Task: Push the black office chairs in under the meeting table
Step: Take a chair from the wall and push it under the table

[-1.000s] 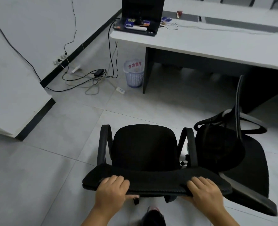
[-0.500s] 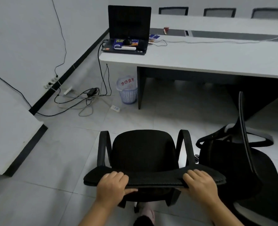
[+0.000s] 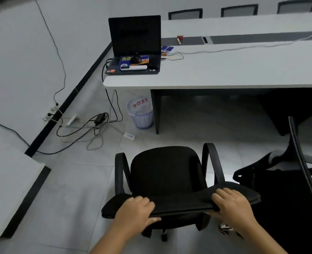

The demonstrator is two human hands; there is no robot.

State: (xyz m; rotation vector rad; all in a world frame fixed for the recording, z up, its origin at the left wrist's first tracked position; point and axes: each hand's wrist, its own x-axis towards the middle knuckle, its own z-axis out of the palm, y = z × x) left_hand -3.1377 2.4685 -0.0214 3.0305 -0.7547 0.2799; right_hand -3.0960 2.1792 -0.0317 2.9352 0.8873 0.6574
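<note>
Head view: left hand [image 3: 133,211] and right hand [image 3: 234,206], fingers curled over the backrest top, grip a black office chair [image 3: 167,173] on the floor, apart from the white surface [image 3: 224,70]; second chair [image 3: 289,189] right.

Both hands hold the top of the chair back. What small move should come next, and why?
Probably roll the chair straight ahead toward the meeting table. The left hand and right hand grip its backrest, bare floor lies between seat and table edge, and the gap under the table looks open.

Bare left hand [image 3: 133,211], right hand [image 3: 234,206], forearms unsleeved.
</note>
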